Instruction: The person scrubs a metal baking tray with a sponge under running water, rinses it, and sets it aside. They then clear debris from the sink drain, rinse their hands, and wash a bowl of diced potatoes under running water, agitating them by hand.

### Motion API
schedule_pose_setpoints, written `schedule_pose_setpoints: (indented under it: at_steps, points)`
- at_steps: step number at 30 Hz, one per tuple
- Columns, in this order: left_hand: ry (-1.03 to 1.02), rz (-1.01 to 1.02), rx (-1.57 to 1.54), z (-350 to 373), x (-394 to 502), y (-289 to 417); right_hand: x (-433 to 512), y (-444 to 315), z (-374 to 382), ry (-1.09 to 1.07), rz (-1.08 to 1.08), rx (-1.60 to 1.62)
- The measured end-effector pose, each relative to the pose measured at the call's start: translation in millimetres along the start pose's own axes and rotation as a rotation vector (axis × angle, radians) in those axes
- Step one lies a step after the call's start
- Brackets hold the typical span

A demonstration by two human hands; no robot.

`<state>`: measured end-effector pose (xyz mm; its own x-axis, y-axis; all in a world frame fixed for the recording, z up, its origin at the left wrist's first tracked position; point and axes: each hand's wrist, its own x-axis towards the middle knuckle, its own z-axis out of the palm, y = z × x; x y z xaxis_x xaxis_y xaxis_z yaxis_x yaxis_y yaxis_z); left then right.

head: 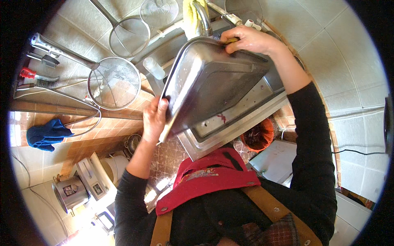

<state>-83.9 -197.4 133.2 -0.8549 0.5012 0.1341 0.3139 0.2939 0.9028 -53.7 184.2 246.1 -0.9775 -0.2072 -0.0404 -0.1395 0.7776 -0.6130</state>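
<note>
A deep rectangular stainless-steel pan [221, 83] is held tilted over the metal sink [197, 150], its underside towards me. My left hand [154, 118] grips the pan's rim at the left, thumb on the outside. At the far rim my right hand [251, 40] pinches a yellowish scrubbing pad [231, 40] against the metal. The pan's inside is turned away and hidden. Dark red scraps [221, 117] and small bits lie on the sink floor below. Just behind the pan is the faucet [204, 18], with a yellow cloth [190, 18] hung over it.
A whitish plastic bottle [154, 68] stands at the sink's left back edge. Wire-mesh skimmers [114, 83] and brushes [46, 77] hang on the left wall, near a blue cloth [49, 134]. An orange bucket [265, 138] stands below the sink's front edge.
</note>
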Motion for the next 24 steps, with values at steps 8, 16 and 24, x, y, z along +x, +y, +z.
schedule_pose_setpoints:
  at_steps: [8, 16, 24]
  points:
    - [0.183, -0.442, -0.469, 42, -34, -46, -17, 47, 115, 0.838, 0.331, 0.227]
    - [0.335, -0.65, -0.545, 49, -16, -20, 24, -26, 271, 0.683, -0.027, 0.011]
    - [0.375, -0.774, -0.473, 47, -1, -31, -20, 181, 350, 0.292, 0.957, 0.279]
